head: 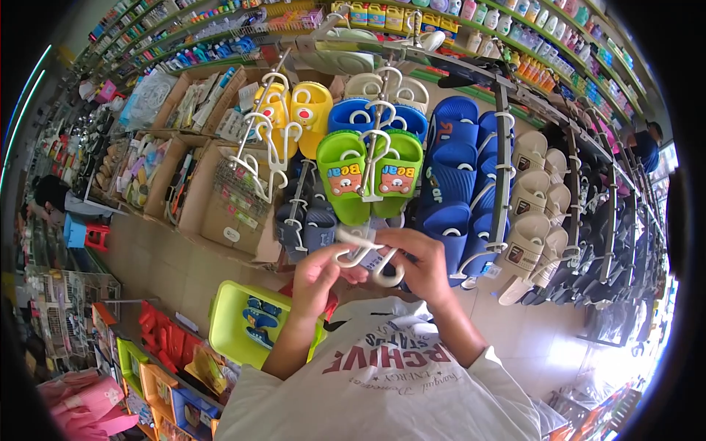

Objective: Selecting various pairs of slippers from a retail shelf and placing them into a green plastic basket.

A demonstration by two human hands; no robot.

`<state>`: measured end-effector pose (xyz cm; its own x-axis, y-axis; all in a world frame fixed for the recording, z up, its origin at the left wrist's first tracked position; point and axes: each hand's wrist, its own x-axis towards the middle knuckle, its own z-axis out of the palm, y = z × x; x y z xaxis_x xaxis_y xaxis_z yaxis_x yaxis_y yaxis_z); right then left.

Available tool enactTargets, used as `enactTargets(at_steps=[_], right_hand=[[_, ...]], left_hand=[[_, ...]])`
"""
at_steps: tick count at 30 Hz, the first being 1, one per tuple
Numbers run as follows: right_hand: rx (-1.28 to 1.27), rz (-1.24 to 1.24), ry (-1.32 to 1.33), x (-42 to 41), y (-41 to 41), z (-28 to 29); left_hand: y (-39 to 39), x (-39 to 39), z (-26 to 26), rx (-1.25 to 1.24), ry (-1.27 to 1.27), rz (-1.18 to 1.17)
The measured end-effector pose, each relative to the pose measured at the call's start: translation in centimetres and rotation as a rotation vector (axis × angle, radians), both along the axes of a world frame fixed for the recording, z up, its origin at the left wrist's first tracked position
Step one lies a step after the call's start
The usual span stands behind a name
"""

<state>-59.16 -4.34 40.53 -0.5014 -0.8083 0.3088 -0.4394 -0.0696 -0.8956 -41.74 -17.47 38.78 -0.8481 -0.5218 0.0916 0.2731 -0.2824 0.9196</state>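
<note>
Close to my chest, my left hand and my right hand both grip a white plastic slipper hanger with curved hooks. A small tag with writing shows between my fingers, partly hidden. Just beyond my hands, green slippers with bear faces hang at the front of a metal prong, with blue slippers and beige ones behind them. To the left, yellow slippers hang near bare white hangers on another prong.
Larger blue slippers and beige slippers hang on the rack to the right. Cardboard boxes stand at the left. A yellow-green tub with small blue slippers is at the lower left. Bottles line shelves behind. A person stands far right.
</note>
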Motion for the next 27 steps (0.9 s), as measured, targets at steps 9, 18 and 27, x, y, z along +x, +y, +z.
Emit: enactTargets(at_steps=[9, 18, 27], right_hand=[[0.149, 0.113, -0.721, 2.1, 1.1, -3.1], [0.152, 0.055, -0.635, 2.4, 0.6, -2.6], [0.016, -0.049, -0.483, 2.5, -2.3, -3.6]], left_hand=[[-0.4, -0.9, 0.2, -0.108, -0.118, 0.177], [-0.3, -1.2, 0.9, -0.149, -0.101, 0.246], [-2.3, -3.3, -0.2, -0.177, -0.016, 0.309]])
